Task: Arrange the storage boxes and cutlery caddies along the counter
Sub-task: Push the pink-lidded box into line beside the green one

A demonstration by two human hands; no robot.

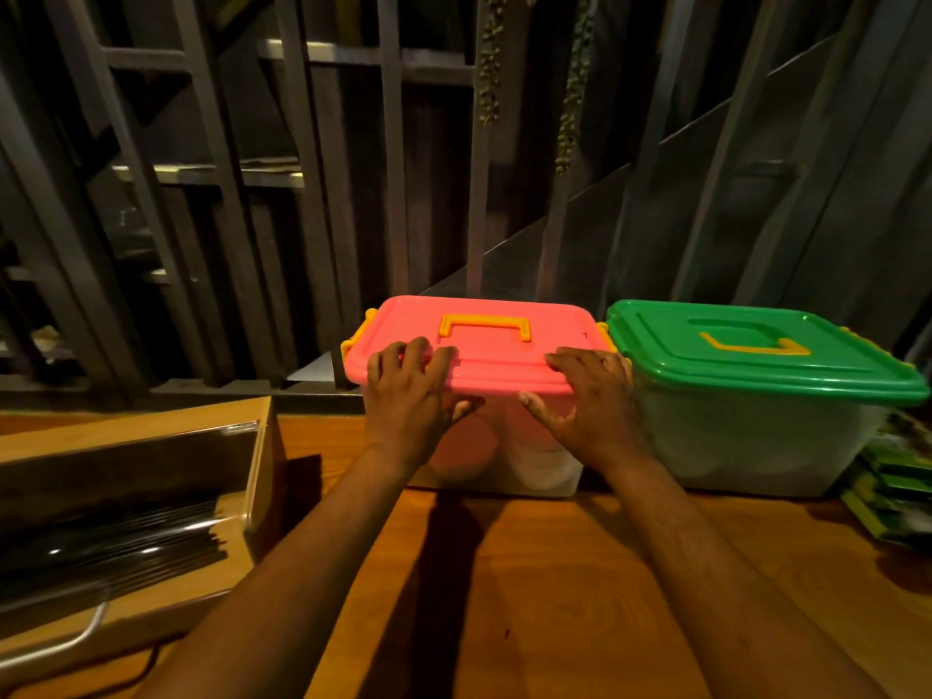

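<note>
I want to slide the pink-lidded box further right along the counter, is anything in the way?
Yes. The green-lidded box sits directly right of the pink-lidded box, their lids almost touching. Both hands, left hand and right hand, already rest on its front edge.

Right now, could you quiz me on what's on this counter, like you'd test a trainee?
1. True or false: both hands rest on the pink-lidded box.
2. Which lid colour stands to its right? A) blue B) green C) white
3. Fill in: the handles on both lids are ____.

Key: 1 true: the left hand and right hand grip its front edge. 2 B, the green-lidded box. 3 yellow.
</note>
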